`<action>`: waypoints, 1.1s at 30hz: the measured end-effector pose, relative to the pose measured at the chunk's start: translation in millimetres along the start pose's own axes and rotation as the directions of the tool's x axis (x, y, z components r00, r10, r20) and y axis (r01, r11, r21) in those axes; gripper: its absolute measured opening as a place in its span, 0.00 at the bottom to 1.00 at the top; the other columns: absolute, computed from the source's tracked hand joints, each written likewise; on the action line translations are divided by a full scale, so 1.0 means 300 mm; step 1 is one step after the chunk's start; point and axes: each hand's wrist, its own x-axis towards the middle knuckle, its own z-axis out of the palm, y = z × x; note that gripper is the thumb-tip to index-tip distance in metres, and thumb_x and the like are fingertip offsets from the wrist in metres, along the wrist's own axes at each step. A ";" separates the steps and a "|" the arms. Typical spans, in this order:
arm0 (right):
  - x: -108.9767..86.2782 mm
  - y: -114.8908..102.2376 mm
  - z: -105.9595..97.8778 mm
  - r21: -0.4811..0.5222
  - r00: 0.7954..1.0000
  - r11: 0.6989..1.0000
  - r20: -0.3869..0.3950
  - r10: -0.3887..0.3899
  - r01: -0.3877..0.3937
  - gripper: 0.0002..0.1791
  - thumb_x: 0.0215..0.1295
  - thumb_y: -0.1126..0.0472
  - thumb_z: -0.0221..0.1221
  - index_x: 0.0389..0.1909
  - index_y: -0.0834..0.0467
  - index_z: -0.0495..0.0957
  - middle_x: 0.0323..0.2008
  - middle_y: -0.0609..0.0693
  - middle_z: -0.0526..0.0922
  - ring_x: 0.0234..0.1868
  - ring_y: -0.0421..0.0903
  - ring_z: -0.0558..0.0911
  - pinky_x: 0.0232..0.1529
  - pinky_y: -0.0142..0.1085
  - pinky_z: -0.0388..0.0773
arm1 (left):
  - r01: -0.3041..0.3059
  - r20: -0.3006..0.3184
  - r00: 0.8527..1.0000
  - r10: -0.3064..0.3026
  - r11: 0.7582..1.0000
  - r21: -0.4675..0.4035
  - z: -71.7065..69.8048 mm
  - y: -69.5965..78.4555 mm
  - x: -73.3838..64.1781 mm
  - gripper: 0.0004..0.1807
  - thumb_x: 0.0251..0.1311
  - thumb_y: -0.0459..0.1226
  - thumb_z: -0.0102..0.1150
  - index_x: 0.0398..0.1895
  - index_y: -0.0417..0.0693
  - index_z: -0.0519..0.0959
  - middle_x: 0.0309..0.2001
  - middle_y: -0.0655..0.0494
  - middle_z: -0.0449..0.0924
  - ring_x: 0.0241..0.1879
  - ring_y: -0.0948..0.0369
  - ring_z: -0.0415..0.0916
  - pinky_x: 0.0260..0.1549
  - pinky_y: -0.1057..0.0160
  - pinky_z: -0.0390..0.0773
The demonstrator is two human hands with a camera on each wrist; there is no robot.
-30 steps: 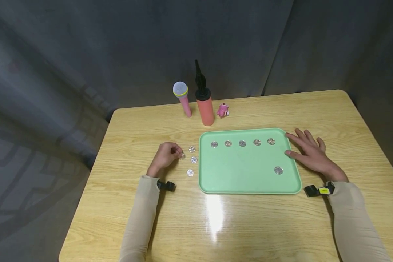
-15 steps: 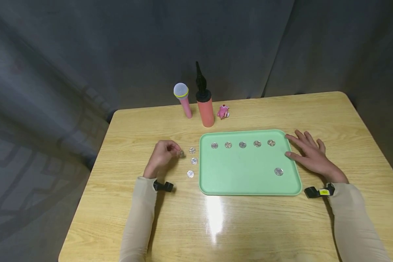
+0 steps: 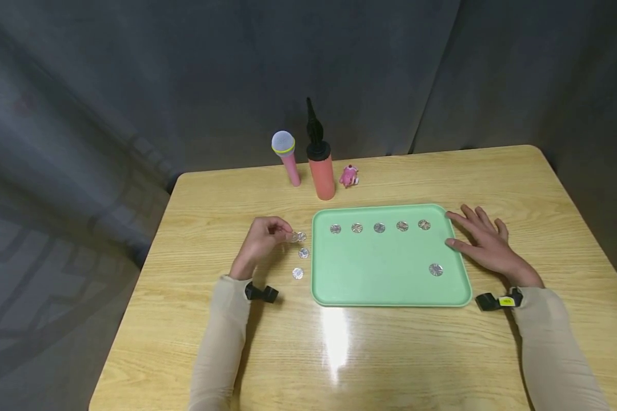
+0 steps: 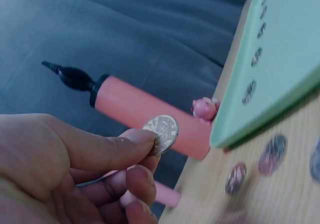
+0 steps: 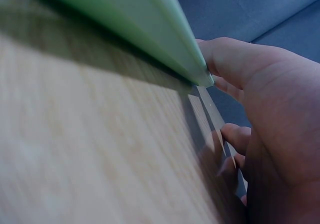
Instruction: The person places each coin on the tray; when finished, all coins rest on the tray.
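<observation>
My left hand (image 3: 265, 237) pinches a silver coin (image 4: 165, 134) between thumb and index finger, raised off the table left of the tray. In the head view the held coin overlaps the topmost of three coins on the wood; a middle coin (image 3: 304, 253) and a lower coin (image 3: 298, 273) lie below it. The green tray (image 3: 385, 285) bears a row of several coins along its far side and a single coin (image 3: 436, 269) near its right end. My right hand (image 3: 485, 242) has its fingers spread, with thumb and index finger at the tray's right rim (image 5: 192, 44).
Behind the tray stand a pink toy microphone (image 3: 290, 165), a coral hand pump (image 3: 322, 177) with a black nozzle, and a small pink figurine (image 3: 349, 176). A dark curtain (image 3: 226, 85) hangs beyond the far edge of the wooden table (image 3: 391, 365).
The coin in my left hand has come up off the table and moved right, toward the topmost loose coin. My right hand stays at the tray's rim.
</observation>
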 end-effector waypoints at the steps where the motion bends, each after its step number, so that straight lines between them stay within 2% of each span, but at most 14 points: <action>1: -0.001 0.001 0.000 0.000 1.000 1.000 0.000 0.001 -0.001 0.38 0.72 0.51 0.57 0.78 0.55 0.54 0.79 0.71 0.37 0.79 0.70 0.28 0.67 0.70 0.16 | -0.003 0.000 1.000 0.003 1.000 -0.004 0.007 0.008 0.001 0.06 0.57 0.22 0.59 0.37 0.31 0.82 0.32 0.46 0.83 0.28 0.59 0.75 0.29 0.64 0.78; 5: -0.001 0.005 0.002 -0.005 1.000 1.000 -0.001 0.001 -0.001 0.38 0.72 0.51 0.57 0.78 0.54 0.54 0.79 0.71 0.37 0.79 0.70 0.28 0.67 0.70 0.16 | -0.029 0.011 1.000 0.029 0.999 -0.038 0.038 0.035 0.009 0.05 0.57 0.23 0.61 0.36 0.30 0.82 0.29 0.51 0.81 0.26 0.64 0.72 0.28 0.68 0.75; 12: 0.002 0.010 0.005 -0.017 1.000 1.000 -0.005 -0.001 0.001 0.38 0.72 0.51 0.57 0.78 0.54 0.54 0.79 0.71 0.38 0.79 0.70 0.29 0.67 0.70 0.17 | -0.034 0.038 0.999 0.037 0.996 -0.086 0.105 0.083 0.025 0.04 0.58 0.26 0.65 0.35 0.32 0.82 0.26 0.56 0.79 0.25 0.62 0.70 0.24 0.70 0.70; 15: 0.002 0.009 0.004 -0.018 1.000 1.000 -0.004 0.003 -0.003 0.39 0.72 0.50 0.57 0.78 0.54 0.54 0.79 0.70 0.38 0.79 0.70 0.29 0.67 0.70 0.17 | -0.054 0.042 0.997 0.058 0.994 -0.094 0.138 0.100 0.037 0.04 0.57 0.27 0.66 0.34 0.32 0.82 0.25 0.55 0.80 0.24 0.63 0.71 0.25 0.71 0.71; 20: 0.003 0.006 0.001 -0.016 1.000 1.000 -0.003 0.008 -0.008 0.39 0.71 0.50 0.57 0.78 0.54 0.54 0.79 0.70 0.38 0.79 0.69 0.29 0.67 0.70 0.17 | -0.085 0.066 0.994 0.091 0.992 -0.088 0.197 0.129 0.055 0.03 0.59 0.25 0.63 0.34 0.32 0.83 0.27 0.51 0.82 0.23 0.66 0.70 0.24 0.70 0.72; 26: 0.003 0.006 0.001 -0.010 1.000 1.000 -0.005 0.006 -0.006 0.39 0.71 0.50 0.57 0.78 0.54 0.55 0.79 0.70 0.38 0.79 0.70 0.29 0.67 0.70 0.16 | -0.083 0.122 0.988 0.095 0.992 -0.099 0.270 0.160 0.072 0.02 0.59 0.26 0.63 0.33 0.33 0.83 0.27 0.50 0.82 0.23 0.65 0.69 0.25 0.69 0.71; 33: 0.001 0.005 0.002 -0.010 1.000 1.000 -0.006 0.002 -0.002 0.39 0.71 0.50 0.57 0.78 0.55 0.55 0.79 0.71 0.38 0.79 0.70 0.29 0.67 0.70 0.16 | -0.072 0.185 0.979 0.089 0.993 -0.097 0.341 0.188 0.081 0.03 0.60 0.24 0.62 0.35 0.33 0.83 0.29 0.49 0.82 0.24 0.65 0.71 0.27 0.69 0.75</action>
